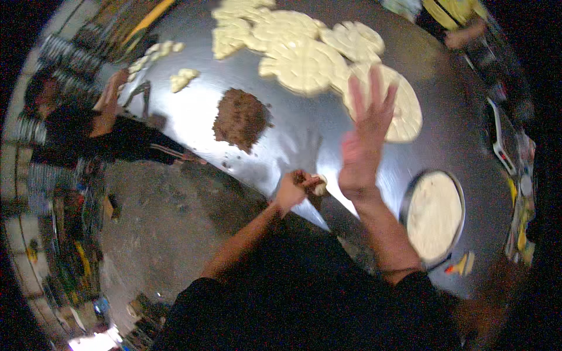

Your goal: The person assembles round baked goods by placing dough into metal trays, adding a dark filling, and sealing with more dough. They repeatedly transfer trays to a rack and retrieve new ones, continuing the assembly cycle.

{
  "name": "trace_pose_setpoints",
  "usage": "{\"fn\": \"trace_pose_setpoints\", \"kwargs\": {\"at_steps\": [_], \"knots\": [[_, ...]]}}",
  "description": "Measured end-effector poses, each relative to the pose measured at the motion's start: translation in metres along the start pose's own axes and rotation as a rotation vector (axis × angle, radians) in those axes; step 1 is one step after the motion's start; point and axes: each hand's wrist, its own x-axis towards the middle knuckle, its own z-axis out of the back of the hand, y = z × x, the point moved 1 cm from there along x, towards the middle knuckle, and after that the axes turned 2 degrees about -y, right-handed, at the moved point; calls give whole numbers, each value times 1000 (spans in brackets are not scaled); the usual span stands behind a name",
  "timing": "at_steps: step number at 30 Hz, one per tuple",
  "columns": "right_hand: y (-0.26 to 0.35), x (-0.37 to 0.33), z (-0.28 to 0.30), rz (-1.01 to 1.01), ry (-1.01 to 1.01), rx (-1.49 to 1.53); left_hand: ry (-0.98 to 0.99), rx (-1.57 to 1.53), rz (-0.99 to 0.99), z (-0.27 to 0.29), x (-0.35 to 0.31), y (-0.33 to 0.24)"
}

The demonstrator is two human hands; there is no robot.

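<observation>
My left hand (290, 192) is closed near the front edge of the metal table, with a small piece of pale dough (319, 185) at its fingertips. Something brown, like the crumbly filling, shows in its fingers too. My right hand (366, 137) is raised with its fingers spread, blurred and holding nothing. Behind it lies a large round of flattened dough pieces (404, 108). More flat rounds of dough pieces (304, 61) spread over the far side of the table. A mound of brown crumbly filling (241, 119) sits left of centre on the shiny surface.
To my right stands a round pan (434, 216) with pale contents, beside a brush-like tool (462, 264). Small dough lumps (184, 80) lie at the far left. A co-worker in dark clothes (70, 126) is at the left; another person's hand (465, 36) shows at the far right.
</observation>
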Motion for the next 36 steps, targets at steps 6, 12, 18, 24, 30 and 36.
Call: {"fn": "trace_pose_setpoints", "kwargs": {"at_steps": [6,12,18,24,30,36], "knots": [[-29,-139,-137,-67,630,-302,-682,-151,100,82,-36,44],[-64,-142,-87,108,614,121,-761,135,-55,155,-98,109],[-55,-101,-68,-321,1187,146,-859,-83,165,202,-134,148],[-25,36,-166,-346,942,53,-809,-501,123,180,-99,159],[53,208,-308,-518,578,1342,-688,-431,52,222,-75,124],[-24,244,-319,135,540,-85,-764,-326,351,253,-105,98]]}}
